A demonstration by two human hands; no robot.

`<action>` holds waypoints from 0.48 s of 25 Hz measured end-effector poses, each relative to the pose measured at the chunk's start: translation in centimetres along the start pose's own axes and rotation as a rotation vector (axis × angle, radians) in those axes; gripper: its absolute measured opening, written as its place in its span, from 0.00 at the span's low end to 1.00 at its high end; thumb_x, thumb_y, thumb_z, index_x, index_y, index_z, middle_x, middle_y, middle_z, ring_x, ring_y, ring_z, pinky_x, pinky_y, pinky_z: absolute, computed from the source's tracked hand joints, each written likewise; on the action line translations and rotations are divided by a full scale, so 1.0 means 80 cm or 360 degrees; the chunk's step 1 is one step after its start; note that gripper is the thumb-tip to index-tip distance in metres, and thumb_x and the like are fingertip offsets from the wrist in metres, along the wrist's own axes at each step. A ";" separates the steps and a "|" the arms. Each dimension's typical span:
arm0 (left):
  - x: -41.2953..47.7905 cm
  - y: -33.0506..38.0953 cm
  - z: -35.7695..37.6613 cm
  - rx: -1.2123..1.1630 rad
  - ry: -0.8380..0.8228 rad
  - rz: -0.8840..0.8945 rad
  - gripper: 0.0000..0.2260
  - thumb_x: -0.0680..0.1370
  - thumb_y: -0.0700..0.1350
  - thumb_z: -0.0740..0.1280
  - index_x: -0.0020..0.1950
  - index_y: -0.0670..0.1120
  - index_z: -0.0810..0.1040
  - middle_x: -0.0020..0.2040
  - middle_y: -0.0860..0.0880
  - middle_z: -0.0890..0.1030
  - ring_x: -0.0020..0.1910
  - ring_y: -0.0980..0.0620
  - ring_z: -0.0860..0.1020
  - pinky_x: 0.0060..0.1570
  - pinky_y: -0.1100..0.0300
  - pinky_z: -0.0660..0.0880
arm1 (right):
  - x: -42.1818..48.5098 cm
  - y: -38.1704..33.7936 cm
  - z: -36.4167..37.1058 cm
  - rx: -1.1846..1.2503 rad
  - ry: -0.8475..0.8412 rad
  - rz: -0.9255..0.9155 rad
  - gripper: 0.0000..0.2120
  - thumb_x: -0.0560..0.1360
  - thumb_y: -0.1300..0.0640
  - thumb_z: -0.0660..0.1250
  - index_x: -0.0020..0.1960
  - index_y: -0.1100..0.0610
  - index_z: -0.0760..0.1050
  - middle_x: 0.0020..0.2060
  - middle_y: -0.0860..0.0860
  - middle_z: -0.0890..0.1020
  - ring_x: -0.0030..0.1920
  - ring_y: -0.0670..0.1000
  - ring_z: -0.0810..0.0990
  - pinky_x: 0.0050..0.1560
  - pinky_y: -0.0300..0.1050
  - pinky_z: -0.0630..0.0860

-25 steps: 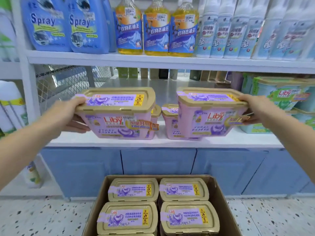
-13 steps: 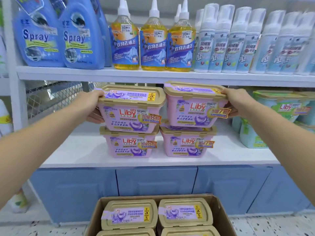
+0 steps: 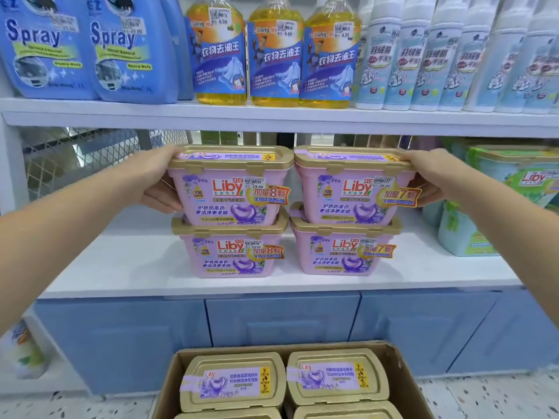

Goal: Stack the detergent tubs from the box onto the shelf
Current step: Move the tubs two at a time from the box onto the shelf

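Right now my left hand (image 3: 151,178) is clamped on the left end of the top left tub (image 3: 230,184), thumb over the gold lid edge and fingers curled under the rim. My right hand (image 3: 429,176) grips the right end of the top right tub (image 3: 352,184) the same way. Both top tubs sit on other tubs: the left one rests on the lower left tub (image 3: 231,249), the right one on the lower right tub (image 3: 343,249), and the two stacks stand just beside each other on the white shelf (image 3: 121,267), near its middle. All four are pink with gold lids and face me with the Liby label. The top right tub looks slightly tilted, its right end a touch higher. To the right of the stacks on the same shelf stand green tubs (image 3: 514,176). On the upper shelf (image 3: 272,116) I see blue spray bottles (image 3: 90,46), yellow bottles (image 3: 275,52) and pale foam bottles (image 3: 438,55). Below, on the speckled floor, the box (image 3: 405,385) is open and holds more tubs (image 3: 233,382), lids up, at least four showing, the nearer two cut off by the frame edge.
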State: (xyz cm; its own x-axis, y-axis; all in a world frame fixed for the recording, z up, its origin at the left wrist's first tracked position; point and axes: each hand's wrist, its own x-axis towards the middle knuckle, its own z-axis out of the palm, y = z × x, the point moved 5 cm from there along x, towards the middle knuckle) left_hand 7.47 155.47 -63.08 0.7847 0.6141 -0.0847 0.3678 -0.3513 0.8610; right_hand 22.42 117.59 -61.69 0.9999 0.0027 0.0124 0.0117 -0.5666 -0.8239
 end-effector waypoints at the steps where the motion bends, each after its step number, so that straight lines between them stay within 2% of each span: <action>1: 0.000 -0.002 0.000 -0.0018 0.0016 0.0007 0.24 0.73 0.59 0.56 0.38 0.38 0.76 0.22 0.41 0.80 0.21 0.46 0.80 0.28 0.55 0.80 | -0.003 0.001 0.000 0.0003 0.0008 -0.0003 0.20 0.74 0.42 0.59 0.45 0.60 0.73 0.32 0.57 0.78 0.29 0.56 0.79 0.33 0.47 0.79; 3: 0.002 -0.010 -0.001 -0.0072 0.0044 0.0034 0.29 0.73 0.64 0.53 0.38 0.38 0.77 0.23 0.41 0.81 0.23 0.46 0.81 0.33 0.56 0.79 | -0.011 0.007 0.002 0.0056 -0.0034 -0.0023 0.28 0.72 0.33 0.54 0.50 0.58 0.72 0.36 0.56 0.78 0.35 0.56 0.78 0.42 0.51 0.77; 4: 0.002 -0.015 0.000 -0.0120 0.0056 0.0057 0.32 0.73 0.66 0.50 0.38 0.38 0.77 0.25 0.41 0.81 0.25 0.46 0.82 0.34 0.56 0.78 | -0.014 0.014 0.003 0.0119 -0.0061 -0.0033 0.35 0.67 0.27 0.51 0.50 0.57 0.73 0.38 0.55 0.79 0.38 0.56 0.79 0.43 0.51 0.77; 5: 0.002 -0.022 0.001 -0.0205 0.0087 0.0086 0.34 0.74 0.67 0.47 0.39 0.39 0.78 0.28 0.40 0.82 0.28 0.46 0.82 0.36 0.56 0.77 | -0.017 0.023 0.003 0.0235 -0.0073 -0.0039 0.40 0.62 0.23 0.49 0.49 0.56 0.74 0.39 0.54 0.80 0.39 0.54 0.79 0.43 0.49 0.78; 6: 0.001 -0.031 0.002 -0.0309 0.0141 0.0122 0.35 0.75 0.67 0.46 0.40 0.39 0.78 0.32 0.41 0.82 0.32 0.46 0.81 0.36 0.56 0.75 | -0.021 0.037 0.004 0.0378 -0.0068 -0.0038 0.39 0.62 0.23 0.47 0.47 0.55 0.74 0.39 0.52 0.81 0.39 0.53 0.80 0.41 0.47 0.77; 7: -0.001 -0.043 0.004 -0.0417 0.0207 0.0169 0.34 0.76 0.66 0.45 0.44 0.38 0.78 0.36 0.43 0.81 0.35 0.47 0.79 0.37 0.56 0.74 | -0.025 0.053 0.006 0.0520 -0.0031 -0.0037 0.35 0.68 0.26 0.45 0.45 0.54 0.74 0.38 0.51 0.82 0.37 0.51 0.81 0.39 0.46 0.76; 9: -0.007 -0.080 0.011 -0.0571 0.0323 0.0257 0.28 0.79 0.60 0.48 0.54 0.39 0.76 0.42 0.44 0.79 0.38 0.47 0.77 0.40 0.54 0.73 | -0.029 0.096 0.015 0.0755 0.0104 -0.0022 0.23 0.78 0.41 0.46 0.44 0.55 0.73 0.38 0.53 0.81 0.33 0.48 0.80 0.38 0.45 0.73; 11: -0.006 -0.131 0.026 -0.0510 0.0306 0.0258 0.22 0.78 0.56 0.56 0.60 0.41 0.74 0.52 0.40 0.80 0.45 0.44 0.77 0.48 0.50 0.73 | -0.029 0.142 0.041 0.0758 0.0120 0.0020 0.12 0.79 0.54 0.52 0.51 0.58 0.72 0.42 0.54 0.80 0.29 0.44 0.81 0.39 0.42 0.70; 12: -0.005 -0.155 0.035 -0.0413 0.0234 0.0232 0.24 0.74 0.55 0.61 0.63 0.40 0.72 0.57 0.39 0.79 0.49 0.43 0.76 0.52 0.49 0.72 | -0.029 0.162 0.058 0.0643 0.0049 0.0024 0.10 0.78 0.59 0.55 0.55 0.59 0.71 0.42 0.53 0.79 0.29 0.41 0.81 0.40 0.39 0.69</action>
State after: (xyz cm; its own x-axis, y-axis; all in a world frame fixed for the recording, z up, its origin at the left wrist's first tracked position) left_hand 4.03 157.58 -75.10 0.7322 0.6728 0.1059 0.1026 -0.2627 0.9594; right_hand 20.29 114.08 -74.99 0.9995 -0.0310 0.0106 0.0043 -0.1971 -0.9804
